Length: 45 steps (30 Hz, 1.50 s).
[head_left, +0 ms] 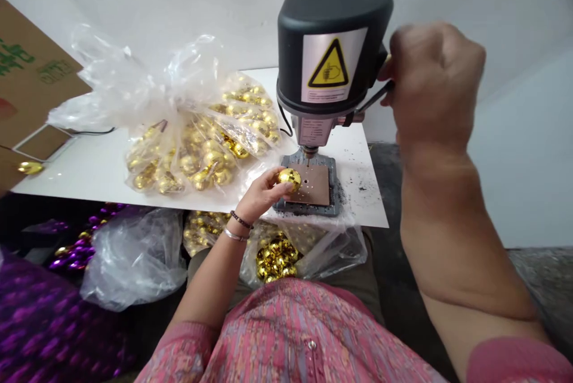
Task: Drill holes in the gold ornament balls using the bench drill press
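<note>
Between the thumb and fingers of my left hand (263,192) is a shiny gold mirror ball (290,180). It is held over the left part of a brown board (320,183) on the grey base (332,169) of a bench drill press (333,43). The drill bit (308,161) points down just to the right of the ball and is apart from it. My right hand (436,82) is raised at the machine's right side, closed around its feed lever (376,96). The lever's end is hidden inside the fist.
Clear bags of gold balls (210,156) cover the left of the white table (102,177). An open bag of gold balls (277,258) lies in my lap. Purple balls (49,323) are at lower left, near a cardboard box (36,73). Dark shavings surround the drill base.
</note>
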Each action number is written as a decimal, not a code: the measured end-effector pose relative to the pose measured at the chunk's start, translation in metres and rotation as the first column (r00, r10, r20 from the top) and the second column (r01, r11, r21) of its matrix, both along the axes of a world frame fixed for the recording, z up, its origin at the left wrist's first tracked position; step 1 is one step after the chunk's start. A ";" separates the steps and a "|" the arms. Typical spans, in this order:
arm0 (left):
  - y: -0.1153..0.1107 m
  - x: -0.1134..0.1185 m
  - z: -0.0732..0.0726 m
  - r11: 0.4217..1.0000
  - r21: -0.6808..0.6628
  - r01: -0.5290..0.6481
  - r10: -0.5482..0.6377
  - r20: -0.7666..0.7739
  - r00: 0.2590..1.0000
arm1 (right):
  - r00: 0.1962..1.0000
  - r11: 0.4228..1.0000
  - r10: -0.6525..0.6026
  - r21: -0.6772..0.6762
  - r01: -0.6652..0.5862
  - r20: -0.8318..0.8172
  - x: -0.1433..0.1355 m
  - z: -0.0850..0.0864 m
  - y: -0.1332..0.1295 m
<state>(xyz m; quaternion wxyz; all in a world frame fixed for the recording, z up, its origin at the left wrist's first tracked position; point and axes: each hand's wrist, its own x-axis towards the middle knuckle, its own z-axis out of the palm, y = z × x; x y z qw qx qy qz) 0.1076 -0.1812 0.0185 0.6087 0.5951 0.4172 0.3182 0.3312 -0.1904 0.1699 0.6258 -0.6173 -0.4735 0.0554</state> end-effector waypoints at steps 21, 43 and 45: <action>0.019 0.048 -0.011 0.958 0.273 0.085 0.074 -0.524 0.848 | 0.993 0.993 0.107 -0.050 -0.110 -0.055 0.012 0.013 0.032; 0.019 0.048 -0.027 0.954 0.291 0.076 0.058 -0.428 0.902 | 0.794 0.927 -0.129 0.356 -0.115 0.594 0.003 -0.094 -0.049; 0.018 0.048 -0.028 0.952 0.295 0.087 0.056 -0.444 0.894 | 0.813 0.923 -0.141 0.371 -0.098 0.565 0.002 -0.103 -0.046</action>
